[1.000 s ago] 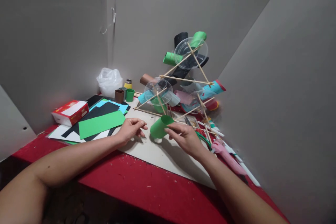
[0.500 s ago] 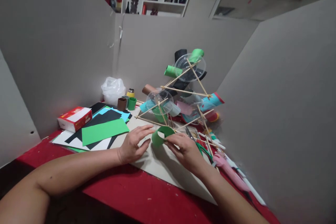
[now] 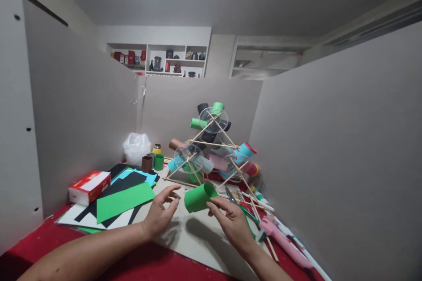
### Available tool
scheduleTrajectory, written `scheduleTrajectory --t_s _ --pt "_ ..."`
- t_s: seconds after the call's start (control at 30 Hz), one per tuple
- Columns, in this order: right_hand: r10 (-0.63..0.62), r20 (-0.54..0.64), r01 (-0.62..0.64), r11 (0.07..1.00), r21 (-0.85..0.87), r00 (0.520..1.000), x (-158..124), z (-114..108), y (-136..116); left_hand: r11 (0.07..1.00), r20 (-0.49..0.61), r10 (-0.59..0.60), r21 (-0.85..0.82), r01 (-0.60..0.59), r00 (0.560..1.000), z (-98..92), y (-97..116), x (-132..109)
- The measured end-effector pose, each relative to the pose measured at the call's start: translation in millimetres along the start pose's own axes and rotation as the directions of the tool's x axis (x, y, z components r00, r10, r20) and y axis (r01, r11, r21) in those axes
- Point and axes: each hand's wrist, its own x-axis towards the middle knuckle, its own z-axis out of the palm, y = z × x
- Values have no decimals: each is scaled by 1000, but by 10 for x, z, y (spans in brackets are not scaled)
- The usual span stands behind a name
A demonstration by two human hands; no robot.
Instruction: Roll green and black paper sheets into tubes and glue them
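One smooth green paper cylinder (image 3: pixel 198 198)

Single head-worn view. The camera sat above the near edge of the red table (image 3: pixel 171 268) and faced 12 o'clock, tilted only slightly down, toward the back partition (image 3: pixel 171 105). Forearms entered from 6 o'clock. The left hand (image 3: pixel 158 217) and the right hand (image 3: pixel 232 224), pinching a green paper roll (image 3: pixel 197 199), lay close beneath the lens. The left partition (image 3: pixel 82 118) stood at 9 o'clock, the right partition (image 3: pixel 329 140) at 3.

Partitioned craft booth (image 3: pixel 184 105): paper sheets (image 3: pixel 123 199), stick model (image 3: pixel 211 149).
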Motion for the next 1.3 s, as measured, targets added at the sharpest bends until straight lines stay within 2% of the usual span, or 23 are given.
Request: scheduleTrajectory --t_s 0.1,0.23,0.47,0.63,0.83,1.03,1.3 --pt "85 -50 -80 991 105 995 8 15 -1 963 -37 -188 -205 177 981 6 36 56" --pt "175 -99 -144 954 264 980 39 46 50 920 -49 -274 -305 246 961 10 30 75" --pt "297 -106 -209 843 495 949 73 143 197 797 124 -419 -424 430 899 110 13 12" --pt "363 -46 -257 737 625 931 69 222 282 751 241 -410 -459 476 880 187 74 -31" --pt "410 41 -315 630 710 911 61 269 285 741 304 -401 -447 501 864 204 147 -61" --pt "446 101 -369 568 736 889 36 305 244 767 317 -396 -401 500 862 232 141 -85" --pt "473 151 -420 537 732 868 12 331 229 774 237 -425 -406 486 874 263 71 -93"
